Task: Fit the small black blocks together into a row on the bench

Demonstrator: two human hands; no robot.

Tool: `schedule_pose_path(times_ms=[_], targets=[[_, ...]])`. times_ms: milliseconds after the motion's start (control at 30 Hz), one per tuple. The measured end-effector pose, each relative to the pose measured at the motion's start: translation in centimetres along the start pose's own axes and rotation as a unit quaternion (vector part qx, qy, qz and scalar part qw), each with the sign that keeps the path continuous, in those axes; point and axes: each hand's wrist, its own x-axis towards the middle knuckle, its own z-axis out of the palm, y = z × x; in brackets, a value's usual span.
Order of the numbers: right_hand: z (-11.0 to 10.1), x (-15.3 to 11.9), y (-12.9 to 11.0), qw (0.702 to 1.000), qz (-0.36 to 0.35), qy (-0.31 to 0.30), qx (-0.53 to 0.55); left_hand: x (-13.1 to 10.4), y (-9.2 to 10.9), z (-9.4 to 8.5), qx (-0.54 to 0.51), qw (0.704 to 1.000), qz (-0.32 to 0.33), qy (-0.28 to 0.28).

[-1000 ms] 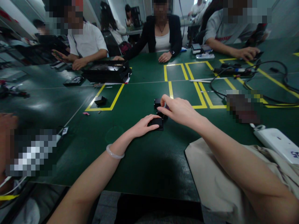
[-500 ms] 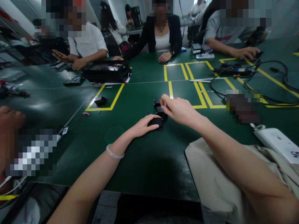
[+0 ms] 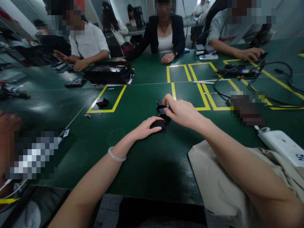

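Three small black box-shaped pieces stand in a row on the green table, running away from me. My left hand (image 3: 148,127) grips the nearest black box (image 3: 160,125), with the thumb on its near side and the fingers along its far side. Just beyond it is the middle black box (image 3: 162,113), and the far black box (image 3: 160,104) stands behind that. My right hand (image 3: 179,108) is over the right side of these two, its fingers curled in a pinch. Whatever those fingertips hold, if anything, is hidden.
Yellow tape (image 3: 102,111) frames another black piece (image 3: 102,102) at left. A large black case (image 3: 108,74) stands farther back. Beige cloth (image 3: 209,171) and a white power strip (image 3: 282,142) lie at right, near black cables (image 3: 280,103). Several people sit around the table.
My right fingers have shifted very slightly at the black boxes. My left hand and the boxes look the same as before.
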Motion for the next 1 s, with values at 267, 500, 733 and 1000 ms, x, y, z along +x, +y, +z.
schedule_pose_path(times_ms=[267,500,733,1000], targets=[[-0.03,-0.07,-0.02,1.000,0.001,-0.010,-0.023,0.01,-0.04,0.02,0.004,1.000,0.005,0.002],[0.08,-0.03,0.13,1.000,-0.008,-0.005,-0.010,-0.02,0.13,-0.05,0.004,1.000,-0.002,-0.003],[0.06,-0.08,0.17,1.000,-0.002,-0.001,0.002,-0.02,0.26,-0.09,0.003,1.000,-0.002,-0.004],[-0.13,-0.03,0.04,1.000,0.003,-0.013,-0.012,-0.05,0.38,-0.08,-0.002,1.000,-0.004,-0.003]])
